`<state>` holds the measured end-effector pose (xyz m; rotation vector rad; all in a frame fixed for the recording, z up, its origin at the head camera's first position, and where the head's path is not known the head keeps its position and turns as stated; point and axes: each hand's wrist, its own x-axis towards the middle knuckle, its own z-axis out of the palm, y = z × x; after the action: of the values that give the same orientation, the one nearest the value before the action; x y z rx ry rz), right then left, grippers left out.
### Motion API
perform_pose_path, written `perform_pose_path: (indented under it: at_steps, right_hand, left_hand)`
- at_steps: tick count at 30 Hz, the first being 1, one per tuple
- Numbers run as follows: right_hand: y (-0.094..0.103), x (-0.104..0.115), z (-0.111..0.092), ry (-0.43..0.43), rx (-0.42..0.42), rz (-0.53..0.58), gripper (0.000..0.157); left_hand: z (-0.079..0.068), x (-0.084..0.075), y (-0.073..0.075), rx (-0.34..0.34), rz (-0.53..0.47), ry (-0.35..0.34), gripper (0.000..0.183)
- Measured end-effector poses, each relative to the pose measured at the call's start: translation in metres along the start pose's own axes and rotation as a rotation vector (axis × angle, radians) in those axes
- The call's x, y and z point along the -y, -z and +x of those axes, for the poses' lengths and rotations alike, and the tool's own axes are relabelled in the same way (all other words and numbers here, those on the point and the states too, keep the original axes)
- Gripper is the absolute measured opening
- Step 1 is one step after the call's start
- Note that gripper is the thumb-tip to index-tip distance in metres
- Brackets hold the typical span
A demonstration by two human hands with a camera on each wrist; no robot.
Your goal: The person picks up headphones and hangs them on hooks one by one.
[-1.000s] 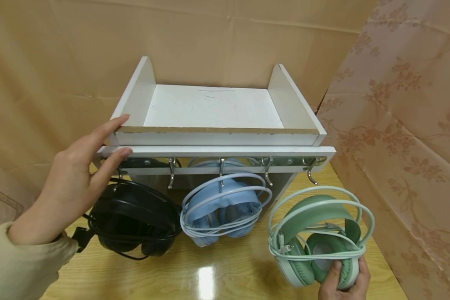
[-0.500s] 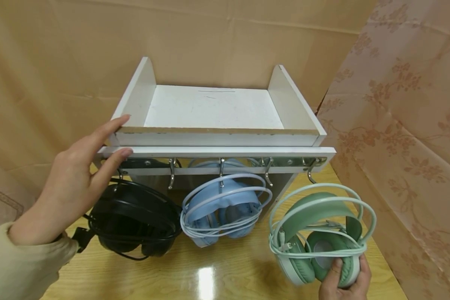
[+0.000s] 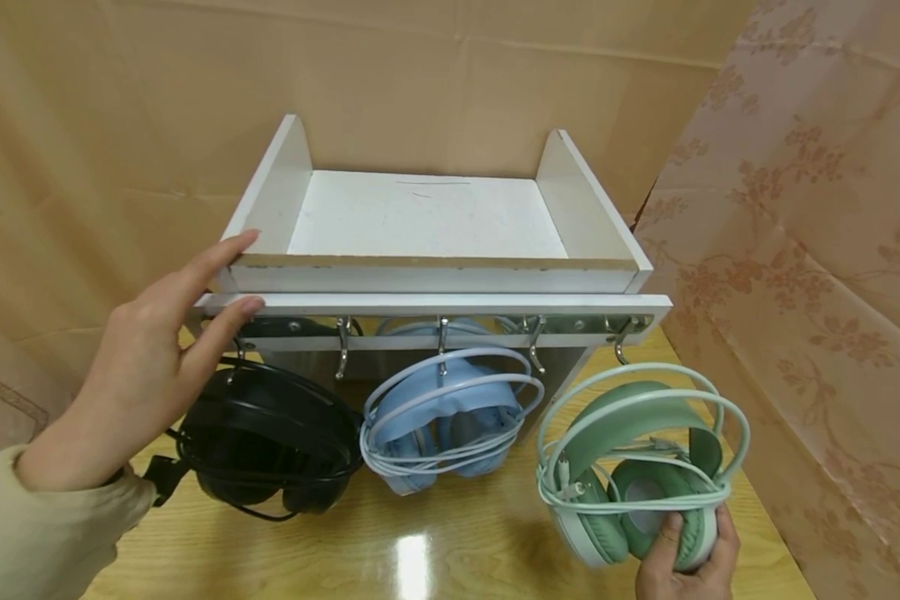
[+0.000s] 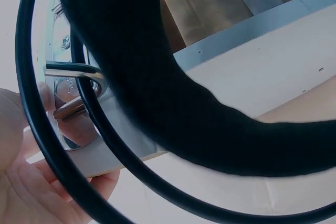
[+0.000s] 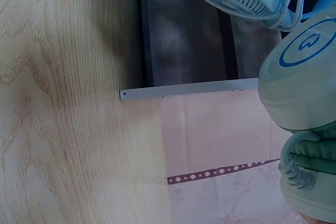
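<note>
My right hand (image 3: 690, 554) grips one ear cup of the green headphones (image 3: 645, 417), thumb on the cushion, fingers behind. Their headband arcs stand upright just below the rightmost metal hook (image 3: 624, 343); whether they touch cannot be told. A pale cord is wound round them. My left hand (image 3: 146, 342) holds the left front corner of the white rack (image 3: 435, 279), thumb on the hook board, index finger on the shelf edge. Black headphones (image 3: 270, 425) hang below it from the left hook (image 4: 79, 70). Blue headphones (image 3: 450, 408) hang from the middle hook (image 3: 442, 346).
Two more metal hooks bear nothing, one (image 3: 343, 346) left of the middle and another (image 3: 537, 343) right of it. The rack stands on a wooden table (image 3: 330, 558). Beige cloth (image 3: 420, 83) lies behind, and a floral cloth (image 3: 817, 275) rises on the right.
My right hand has raised the green headphones slightly, bringing their top arc closer to the rightmost hook. My left hand and the other headphones have stayed in place.
</note>
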<state>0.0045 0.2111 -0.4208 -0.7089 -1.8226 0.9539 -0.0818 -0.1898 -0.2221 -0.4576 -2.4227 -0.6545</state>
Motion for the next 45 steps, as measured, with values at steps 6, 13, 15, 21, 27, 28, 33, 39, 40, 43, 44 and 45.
perform_pose_path:
  at_steps: [6,13,15,21,27,28,33,39,40,43,44,45]
  right_hand:
    - [-0.001,0.000,0.001,-0.030,0.012,0.005,0.043]
    - [-0.008,-0.005,0.005,0.010,0.041,0.107,0.045]
    - [-0.011,-0.007,0.008,0.010,0.041,0.153,0.046]
    - [-0.015,-0.011,0.018,-0.005,0.052,0.197,0.049]
    - [-0.019,-0.013,0.022,0.018,0.082,0.222,0.048]
    - [-0.019,-0.014,0.022,0.014,0.082,0.229,0.049]
    - [-0.025,-0.020,0.022,0.028,0.048,0.193,0.051]
    - [-0.034,-0.028,0.023,0.075,-0.011,0.153,0.053]
    - [-0.034,-0.028,0.023,0.081,-0.014,0.148,0.053]
    - [-0.036,-0.030,0.022,0.092,-0.023,0.141,0.052]
    - [-0.037,-0.030,0.022,0.096,-0.026,0.137,0.052]
    - [-0.037,-0.030,0.021,0.100,-0.031,0.136,0.052]
  left_hand:
    - [0.000,0.000,0.001,0.002,-0.001,0.002,0.060]
    - [0.000,0.001,0.000,-0.001,0.002,0.003,0.059]
    - [0.000,0.001,0.000,-0.004,-0.003,0.002,0.059]
    - [0.000,0.002,0.000,0.001,-0.015,0.006,0.058]
    - [0.000,0.002,0.000,0.002,-0.017,0.010,0.059]
    - [0.000,0.002,0.000,0.001,-0.017,0.009,0.059]
    - [0.000,0.001,0.000,-0.006,-0.019,0.000,0.059]
    - [0.000,0.001,0.000,-0.005,-0.031,0.003,0.058]
    - [0.000,0.001,0.000,-0.004,-0.030,0.003,0.058]
    - [0.000,0.001,0.000,0.000,-0.035,0.008,0.058]
    - [0.000,0.001,0.000,0.000,-0.036,0.008,0.058]
    - [0.000,0.001,0.001,0.002,-0.036,0.009,0.058]
